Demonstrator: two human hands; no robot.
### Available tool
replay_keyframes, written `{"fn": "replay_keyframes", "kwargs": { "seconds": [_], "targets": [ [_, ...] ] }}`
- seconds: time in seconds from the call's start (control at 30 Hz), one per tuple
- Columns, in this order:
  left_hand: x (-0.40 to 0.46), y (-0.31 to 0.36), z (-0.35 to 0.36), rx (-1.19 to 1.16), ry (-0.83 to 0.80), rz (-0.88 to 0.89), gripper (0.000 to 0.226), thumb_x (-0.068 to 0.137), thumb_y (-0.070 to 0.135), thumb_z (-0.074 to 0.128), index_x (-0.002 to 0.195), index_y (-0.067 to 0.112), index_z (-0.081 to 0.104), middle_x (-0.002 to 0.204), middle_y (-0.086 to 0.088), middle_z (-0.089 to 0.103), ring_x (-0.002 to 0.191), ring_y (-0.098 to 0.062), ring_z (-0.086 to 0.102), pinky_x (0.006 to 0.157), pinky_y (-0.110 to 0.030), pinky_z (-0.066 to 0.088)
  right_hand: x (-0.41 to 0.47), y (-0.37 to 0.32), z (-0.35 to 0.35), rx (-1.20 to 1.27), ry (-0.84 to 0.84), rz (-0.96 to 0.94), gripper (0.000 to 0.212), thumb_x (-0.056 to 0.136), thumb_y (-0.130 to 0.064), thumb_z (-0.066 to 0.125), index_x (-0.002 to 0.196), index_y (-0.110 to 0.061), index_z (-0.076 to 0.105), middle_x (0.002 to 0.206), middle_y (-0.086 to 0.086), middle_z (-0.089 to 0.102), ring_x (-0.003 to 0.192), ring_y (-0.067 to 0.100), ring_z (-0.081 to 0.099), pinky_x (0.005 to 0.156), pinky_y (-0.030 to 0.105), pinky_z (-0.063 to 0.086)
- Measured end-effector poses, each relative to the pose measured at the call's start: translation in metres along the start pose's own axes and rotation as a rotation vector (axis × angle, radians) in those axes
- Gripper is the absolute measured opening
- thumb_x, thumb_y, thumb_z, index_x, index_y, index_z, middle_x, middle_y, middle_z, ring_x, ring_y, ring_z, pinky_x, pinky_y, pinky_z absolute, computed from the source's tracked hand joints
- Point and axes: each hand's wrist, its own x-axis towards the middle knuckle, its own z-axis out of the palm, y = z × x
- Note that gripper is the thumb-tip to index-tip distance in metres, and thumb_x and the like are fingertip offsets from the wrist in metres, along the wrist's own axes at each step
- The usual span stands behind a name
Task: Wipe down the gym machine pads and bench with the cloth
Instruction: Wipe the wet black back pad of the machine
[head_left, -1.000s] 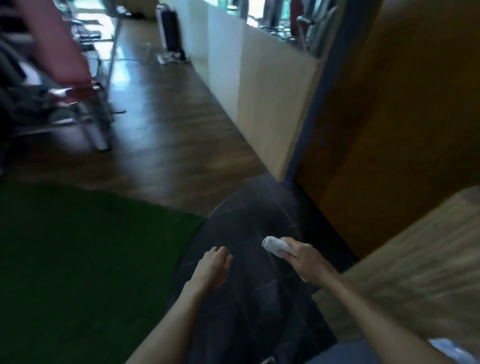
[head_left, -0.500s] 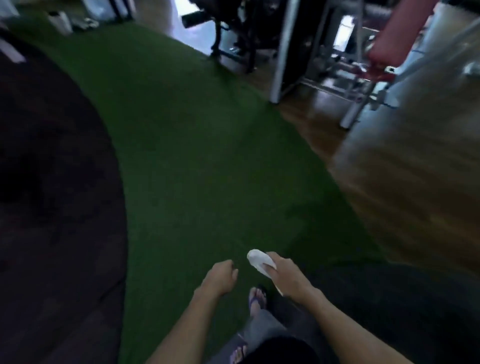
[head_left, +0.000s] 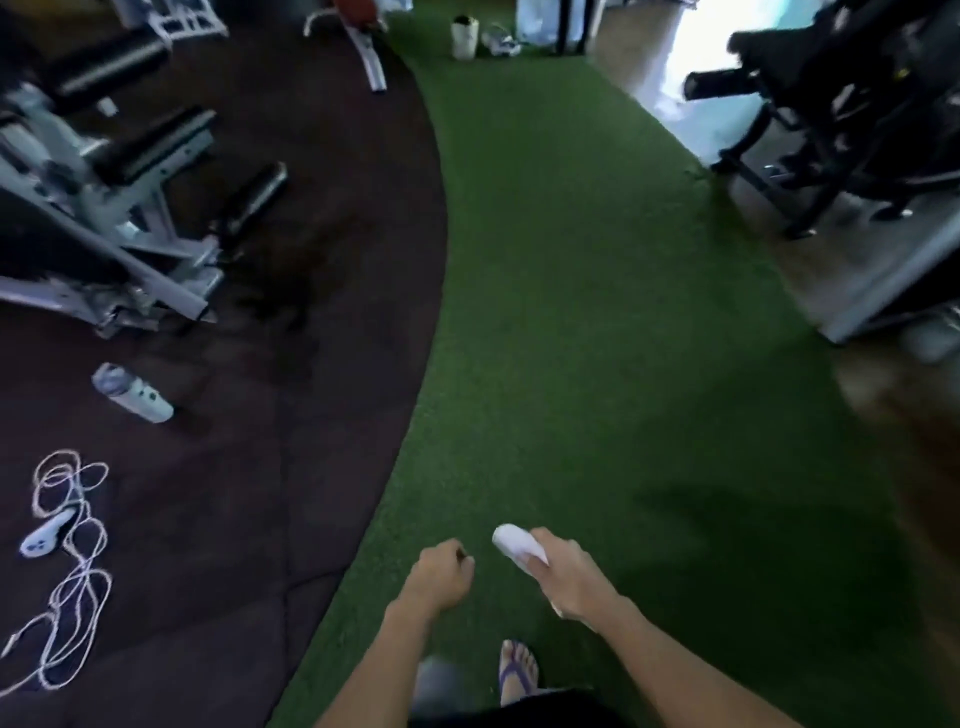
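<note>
A gym floor fills the view: a long strip of green artificial turf (head_left: 571, 322) runs up the middle, with dark rubber matting (head_left: 291, 395) curving along its left edge. On that matting, well left of the turf, stands a grey steel gym machine with black roller pads (head_left: 119, 171), and nearer the camera lie a white plastic bottle (head_left: 132, 393) on its side and a tangled white cord (head_left: 67, 561). Right of the turf, at the far end, sits a black-framed machine (head_left: 841, 104) on pale flooring. Over the near end of the turf, the right hand (head_left: 563, 574) is closed around a small folded white cloth (head_left: 517, 545), whose end sticks out past the fingers. Just left of it the left hand (head_left: 441, 571) is loosely curled and holds nothing. A foot in a blue sandal (head_left: 517, 670) stands on the turf below the hands.
</note>
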Motion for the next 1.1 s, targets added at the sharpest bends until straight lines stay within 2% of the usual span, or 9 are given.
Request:
{"fn": "replay_keyframes", "kwargs": {
  "seconds": [0.23, 0.3, 0.37, 0.4, 0.5, 0.6, 0.7, 0.87, 1.1],
  "targets": [
    [0.110, 0.015, -0.108, -0.100, 0.074, -0.087, 0.029, 0.099, 0.028, 0.045, 0.107, 0.007, 0.063, 0.113, -0.014, 0.067, 0.110, -0.032, 0.062, 0.091, -0.037, 0.048, 0.146, -0.087, -0.078, -0.072, -0.071, -0.085, 0.036, 0.106, -0.039, 0.040, 0.129, -0.013, 0.051, 0.122, 0.012, 0.066, 0.105, 0.030, 0.065, 0.091, 0.046, 0.052],
    [0.156, 0.008, -0.142, -0.060, 0.037, -0.098, 0.028, 0.099, 0.032, 0.042, 0.095, 0.013, 0.061, 0.104, -0.009, 0.066, 0.106, -0.032, 0.063, 0.085, -0.038, 0.048, 0.194, -0.114, -0.098, -0.094, -0.078, -0.086, 0.036, 0.106, -0.038, 0.041, 0.129, -0.012, 0.051, 0.123, 0.012, 0.066, 0.109, 0.031, 0.065, 0.093, 0.046, 0.051],
    [0.196, 0.005, -0.184, -0.074, 0.035, -0.113, 0.030, 0.098, 0.034, 0.041, 0.074, 0.020, 0.052, 0.084, 0.003, 0.060, 0.088, -0.022, 0.062, 0.072, -0.030, 0.041, 0.242, -0.145, -0.118, -0.095, -0.078, -0.083, 0.035, 0.105, -0.038, 0.042, 0.127, -0.012, 0.051, 0.122, 0.012, 0.066, 0.108, 0.032, 0.065, 0.093, 0.046, 0.051],
    [0.213, 0.007, -0.209, -0.099, 0.044, -0.119, 0.029, 0.098, 0.032, 0.043, 0.072, 0.022, 0.049, 0.083, 0.003, 0.060, 0.084, -0.020, 0.059, 0.071, -0.029, 0.040, 0.265, -0.162, -0.130, -0.091, -0.076, -0.084, 0.035, 0.105, -0.038, 0.042, 0.127, -0.012, 0.051, 0.121, 0.012, 0.066, 0.107, 0.031, 0.065, 0.092, 0.045, 0.051],
    [0.263, 0.024, -0.295, -0.169, 0.047, -0.125, 0.020, 0.099, 0.029, 0.047, 0.091, 0.014, 0.059, 0.107, -0.008, 0.067, 0.095, -0.025, 0.062, 0.079, -0.030, 0.046, 0.330, -0.211, -0.169, -0.082, -0.071, -0.086, 0.035, 0.106, -0.037, 0.042, 0.127, -0.011, 0.051, 0.120, 0.010, 0.066, 0.098, 0.025, 0.064, 0.083, 0.039, 0.049],
    [0.315, 0.045, -0.370, -0.200, 0.074, -0.099, 0.026, 0.098, 0.029, 0.047, 0.105, 0.011, 0.064, 0.110, -0.009, 0.068, 0.094, -0.024, 0.062, 0.075, -0.027, 0.044, 0.393, -0.257, -0.212, -0.040, -0.038, -0.097, 0.035, 0.106, -0.036, 0.044, 0.127, -0.010, 0.053, 0.121, 0.012, 0.066, 0.096, 0.025, 0.063, 0.081, 0.037, 0.047],
    [0.374, 0.069, -0.429, -0.229, 0.058, -0.092, 0.025, 0.097, 0.028, 0.047, 0.105, 0.012, 0.065, 0.107, -0.007, 0.067, 0.090, -0.022, 0.060, 0.075, -0.027, 0.045, 0.463, -0.294, -0.253, -0.016, -0.022, -0.078, 0.036, 0.105, -0.034, 0.044, 0.131, -0.010, 0.052, 0.125, 0.012, 0.065, 0.107, 0.029, 0.063, 0.089, 0.040, 0.047],
    [0.494, 0.107, -0.519, -0.257, 0.050, -0.111, 0.027, 0.097, 0.027, 0.048, 0.109, 0.010, 0.066, 0.113, -0.008, 0.070, 0.105, -0.026, 0.066, 0.090, -0.032, 0.051, 0.598, -0.347, -0.329, -0.024, -0.025, -0.096, 0.033, 0.104, -0.034, 0.043, 0.123, -0.009, 0.054, 0.115, 0.009, 0.065, 0.101, 0.028, 0.063, 0.090, 0.042, 0.051],
    [0.663, 0.189, -0.674, -0.200, 0.033, -0.124, 0.023, 0.099, 0.031, 0.047, 0.107, 0.015, 0.061, 0.121, -0.009, 0.065, 0.112, -0.027, 0.061, 0.090, -0.031, 0.048, 0.789, -0.427, -0.462, -0.109, -0.065, -0.144, 0.041, 0.104, -0.045, 0.043, 0.126, -0.012, 0.054, 0.117, 0.009, 0.066, 0.102, 0.029, 0.064, 0.089, 0.044, 0.050]
  ]
}}
